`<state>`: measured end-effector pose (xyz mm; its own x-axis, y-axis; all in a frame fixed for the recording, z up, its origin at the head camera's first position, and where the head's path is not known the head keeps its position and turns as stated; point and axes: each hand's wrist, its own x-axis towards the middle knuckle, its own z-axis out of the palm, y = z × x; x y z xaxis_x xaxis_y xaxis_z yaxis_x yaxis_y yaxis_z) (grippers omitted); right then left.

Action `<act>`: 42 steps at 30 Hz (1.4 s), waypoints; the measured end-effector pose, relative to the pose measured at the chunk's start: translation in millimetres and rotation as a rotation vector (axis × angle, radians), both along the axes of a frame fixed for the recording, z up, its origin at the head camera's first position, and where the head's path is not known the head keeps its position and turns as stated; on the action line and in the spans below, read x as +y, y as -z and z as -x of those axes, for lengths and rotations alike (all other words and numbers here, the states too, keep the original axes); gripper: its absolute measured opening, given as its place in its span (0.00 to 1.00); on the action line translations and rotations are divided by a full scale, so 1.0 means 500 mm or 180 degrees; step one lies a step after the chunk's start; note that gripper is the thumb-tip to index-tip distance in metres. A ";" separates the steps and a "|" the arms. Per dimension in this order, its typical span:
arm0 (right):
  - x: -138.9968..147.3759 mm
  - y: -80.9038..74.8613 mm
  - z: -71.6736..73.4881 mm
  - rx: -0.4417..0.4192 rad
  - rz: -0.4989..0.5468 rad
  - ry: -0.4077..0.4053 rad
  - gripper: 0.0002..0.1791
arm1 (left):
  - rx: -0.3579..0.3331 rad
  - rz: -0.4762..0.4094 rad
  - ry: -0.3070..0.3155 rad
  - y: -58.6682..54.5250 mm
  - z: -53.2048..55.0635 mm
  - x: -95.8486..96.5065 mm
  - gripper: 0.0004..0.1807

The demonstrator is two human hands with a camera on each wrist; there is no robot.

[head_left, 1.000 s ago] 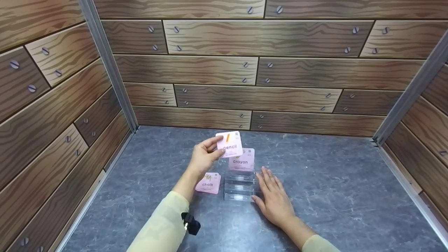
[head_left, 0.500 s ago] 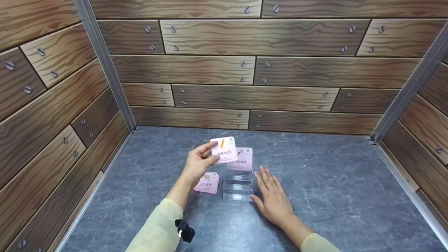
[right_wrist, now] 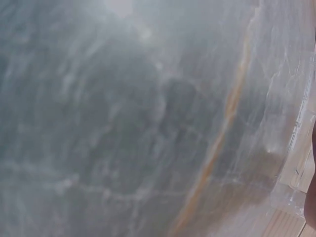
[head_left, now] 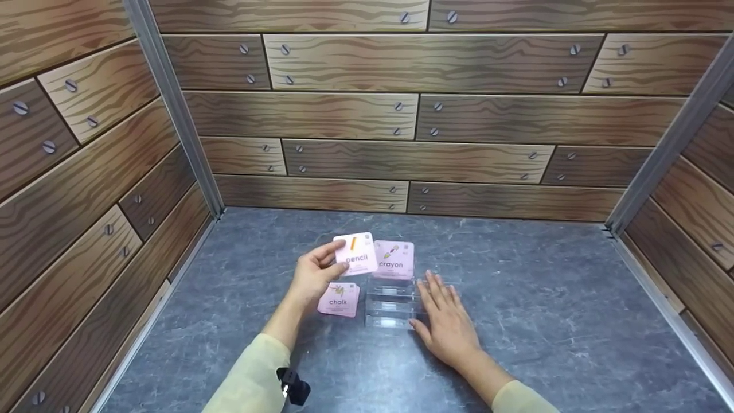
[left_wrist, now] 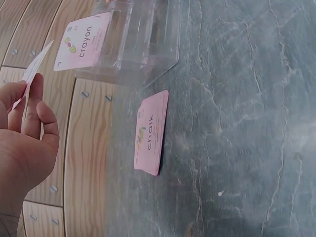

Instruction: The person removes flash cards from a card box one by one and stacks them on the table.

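Grey marbled table (head_left: 573, 310), plank-patterned walls (head_left: 401, 63); left fingers (head_left: 328, 248) pinch pencil card (head_left: 356, 252), right fingers (head_left: 437, 292) lie straight.

The pencil card (head_left: 360, 259) sits between the thumb and fingers of the left hand (head_left: 309, 281). Right of those fingertips, the crayon card (head_left: 395, 262) stands at the back of the rack (head_left: 390, 322). Nearer the person than these fingers, the chalk cards (head_left: 339, 302) lie on the table (head_left: 550, 321), left of the rack. The right hand's (head_left: 450, 330) fingers lie at the rack's right side.
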<state>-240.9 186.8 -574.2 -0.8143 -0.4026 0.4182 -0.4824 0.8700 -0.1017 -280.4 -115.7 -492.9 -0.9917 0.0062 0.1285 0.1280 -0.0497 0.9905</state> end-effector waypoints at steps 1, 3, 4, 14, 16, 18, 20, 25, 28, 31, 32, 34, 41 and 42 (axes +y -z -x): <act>0.000 -0.001 0.001 0.0010 -0.0014 0.0012 0.48 | -0.0004 0.0014 -0.0004 0.001 -0.001 -0.001 0.28; 0.002 -0.004 0.005 0.0016 -0.0045 0.0052 0.50 | 0.0014 0.0050 0.0007 0.002 -0.001 -0.003 0.28; 0.002 -0.006 0.007 0.0004 -0.0055 0.0069 0.51 | 0.0023 0.0070 0.0011 0.002 -0.001 -0.004 0.28; 0.016 -0.009 0.020 -0.0099 -0.0264 0.0104 0.54 | 0.0058 0.0002 0.0045 0.015 -0.010 -0.012 0.27; 0.018 -0.006 0.020 -0.0098 -0.0268 0.0085 0.52 | 0.0045 -0.0003 0.0039 0.018 -0.011 -0.014 0.27; 0.020 -0.003 0.021 -0.0125 -0.0248 0.0071 0.51 | 0.0036 0.0011 0.0029 0.020 -0.013 -0.016 0.27; 0.020 -0.001 0.021 -0.0156 -0.0201 0.0052 0.50 | 0.0019 0.0023 0.0017 0.023 -0.014 -0.018 0.27; 0.020 0.001 0.022 -0.0160 -0.0181 0.0050 0.50 | 0.0029 0.0075 0.0011 0.028 -0.018 -0.025 0.27; 0.019 0.001 0.022 -0.0124 -0.0184 0.0055 0.49 | 0.0023 0.0107 0.0027 0.032 -0.020 -0.031 0.27; 0.018 0.000 0.021 -0.0063 -0.0113 0.0026 0.48 | -0.0020 0.0127 0.0028 0.036 -0.021 -0.035 0.27; 0.018 -0.001 0.021 -0.0027 -0.0087 0.0014 0.48 | -0.0027 0.0123 0.0028 0.037 -0.021 -0.036 0.27; 0.017 -0.001 0.020 0.0009 -0.0029 -0.0007 0.48 | -0.0044 0.0116 0.0023 0.040 -0.021 -0.038 0.27; 0.017 0.003 0.017 -0.0018 -0.0037 0.0007 0.48 | -0.0046 0.0155 0.0029 0.049 -0.024 -0.043 0.28; 0.017 0.003 0.017 -0.0034 -0.0033 0.0003 0.48 | -0.0064 0.0163 0.0023 0.051 -0.024 -0.045 0.28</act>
<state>-249.4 195.4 -575.9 -0.8191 -0.4060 0.4053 -0.4804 0.8715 -0.0980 -268.6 -138.2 -518.5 -0.9940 0.0194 0.1080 0.1080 0.0003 0.9941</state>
